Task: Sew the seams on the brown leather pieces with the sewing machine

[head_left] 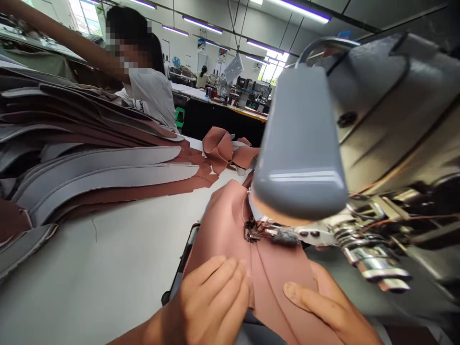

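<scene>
A brown-pink leather piece [230,220] lies under the presser foot [253,232] of a grey sewing machine [388,124]. My left hand [212,299] rests on the near left part of the leather, its fingers curled and pressed together on the material. My right hand [330,306] lies on the near right part, with fingers stretched flat along a seam fold. Both hands sit just in front of the presser foot. A grey lamp head [298,148] hangs over the needle and hides it.
A tall stack of brown and grey cut leather pieces [89,158] fills the left of the white table [108,258]. Loose brown pieces [226,151] lie behind the machine. A person in a white shirt [151,91] reaches over the stack. Other workstations stand far back.
</scene>
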The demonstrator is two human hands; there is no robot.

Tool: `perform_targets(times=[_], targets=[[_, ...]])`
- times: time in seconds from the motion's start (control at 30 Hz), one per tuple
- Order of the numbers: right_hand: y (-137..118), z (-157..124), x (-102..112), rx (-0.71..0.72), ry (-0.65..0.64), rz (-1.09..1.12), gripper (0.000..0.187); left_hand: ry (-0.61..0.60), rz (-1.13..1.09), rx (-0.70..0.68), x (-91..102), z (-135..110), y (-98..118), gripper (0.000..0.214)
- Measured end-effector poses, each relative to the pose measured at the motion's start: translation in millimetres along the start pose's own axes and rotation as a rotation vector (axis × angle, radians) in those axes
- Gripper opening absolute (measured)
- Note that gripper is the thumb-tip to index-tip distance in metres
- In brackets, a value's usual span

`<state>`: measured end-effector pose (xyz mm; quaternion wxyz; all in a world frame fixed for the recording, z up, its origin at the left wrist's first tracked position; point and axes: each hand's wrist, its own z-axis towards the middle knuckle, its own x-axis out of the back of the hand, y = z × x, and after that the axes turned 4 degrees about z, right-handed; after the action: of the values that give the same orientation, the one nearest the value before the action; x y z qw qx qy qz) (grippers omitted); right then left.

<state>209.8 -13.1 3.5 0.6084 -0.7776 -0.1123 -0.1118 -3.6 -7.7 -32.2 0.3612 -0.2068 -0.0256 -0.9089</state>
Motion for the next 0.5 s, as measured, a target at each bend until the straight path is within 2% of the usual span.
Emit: perform_targets(times=[0.13,0.27,0.4,0.5], targets=[[-7,4,-3,-0.066,-0.013,0.068,0.05,-0.078,0.022,-0.006,3.4,-1,-1,0.029],[-6,7,-3,-0.102,-0.08,0.125,0.056,-0.188,0.038,-0.034,6.2,4,-4,0.031],[1,16,3,-0.115,-0.079,0.104,0.06,-0.114,0.04,-0.047,1.6,3,-9,0.026],[3,23,5,-0.076,-0.098,0.077,0.051,-0.129,0.026,-0.079,1.8,1,-12,0.031]])
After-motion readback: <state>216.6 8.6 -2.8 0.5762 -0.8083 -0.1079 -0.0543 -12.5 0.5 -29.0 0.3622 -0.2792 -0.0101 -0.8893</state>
